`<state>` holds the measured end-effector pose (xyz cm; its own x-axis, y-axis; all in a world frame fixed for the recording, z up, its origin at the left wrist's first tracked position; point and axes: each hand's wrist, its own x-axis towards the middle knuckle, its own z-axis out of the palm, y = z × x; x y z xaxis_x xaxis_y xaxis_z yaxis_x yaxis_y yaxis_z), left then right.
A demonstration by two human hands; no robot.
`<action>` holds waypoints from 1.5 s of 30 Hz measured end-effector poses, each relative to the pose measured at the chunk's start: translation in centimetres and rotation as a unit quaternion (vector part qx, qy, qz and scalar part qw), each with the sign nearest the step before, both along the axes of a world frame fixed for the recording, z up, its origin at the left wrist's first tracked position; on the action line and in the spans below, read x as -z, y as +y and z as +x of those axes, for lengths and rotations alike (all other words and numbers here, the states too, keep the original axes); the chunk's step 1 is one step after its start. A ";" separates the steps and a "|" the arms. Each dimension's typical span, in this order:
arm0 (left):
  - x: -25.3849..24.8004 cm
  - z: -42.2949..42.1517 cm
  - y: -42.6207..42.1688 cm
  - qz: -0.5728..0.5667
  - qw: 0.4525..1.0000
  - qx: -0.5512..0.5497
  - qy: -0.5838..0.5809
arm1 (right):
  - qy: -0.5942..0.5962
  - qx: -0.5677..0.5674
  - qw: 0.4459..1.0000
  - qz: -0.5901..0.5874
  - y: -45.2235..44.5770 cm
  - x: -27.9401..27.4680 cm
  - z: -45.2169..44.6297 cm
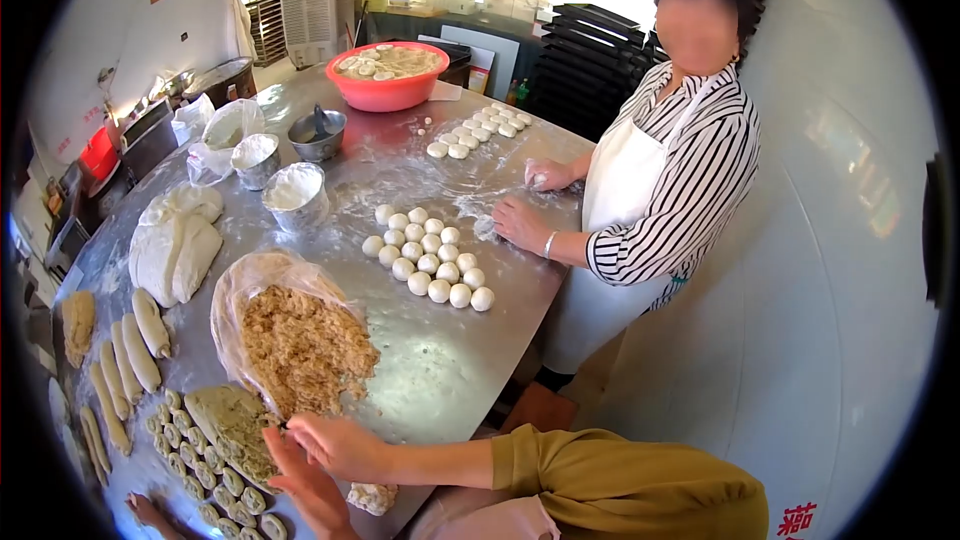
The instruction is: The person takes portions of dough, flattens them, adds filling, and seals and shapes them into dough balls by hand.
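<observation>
The left hand [308, 488] is at the lower edge of the view, its fingers extended and apart from the thumb. The right hand [342, 447] overlaps it in the view, its fingers partly curled. Whether those fingers are clamped on anything, or touch the left hand, cannot be told.

Nearest to both hands is the greenish mixture [228, 430], a mound on the metal counter [430, 370] just beside the fingertips. Small coiled pieces [205, 475] stand in rows along its far-left side. A pale crumbly lump [372, 497] lies near the right wrist. Beyond the mound, brown crumbly filling [300, 340] spills from an open plastic bag [232, 305].

To the left, long dough rolls [140, 352] lie side by side, with a large folded dough mass [178, 245] farther up. Beyond it are a flour container [297, 192], a second, smaller container of white powder [256, 155] and a metal bowl [318, 132] holding a dark tool.

Round white dough balls [430, 258] are grouped mid-counter. Flattened white pieces [480, 130] form rows near a red basin [388, 90]. A co-worker [640, 160] in a white apron stands at the right edge, both palms low over the floured surface. What appears to be another person's hand [150, 514] shows at lower left, partly cut off.
</observation>
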<state>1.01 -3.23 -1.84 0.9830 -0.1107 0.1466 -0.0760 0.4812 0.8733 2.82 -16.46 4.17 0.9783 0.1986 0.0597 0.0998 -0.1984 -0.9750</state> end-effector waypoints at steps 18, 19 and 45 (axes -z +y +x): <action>-5.0 -4.5 -2.9 0.439 0.895 -0.024 -0.081 | 0.033 -0.037 0.996 -0.075 2.1 3.2 4.3; -4.0 -3.8 -1.6 0.565 0.798 0.002 -0.211 | 0.016 -0.043 0.997 -0.056 3.2 3.1 2.6; -3.1 -6.4 5.1 0.321 0.907 0.074 0.261 | -0.217 0.012 0.947 -0.236 -0.5 3.7 -0.5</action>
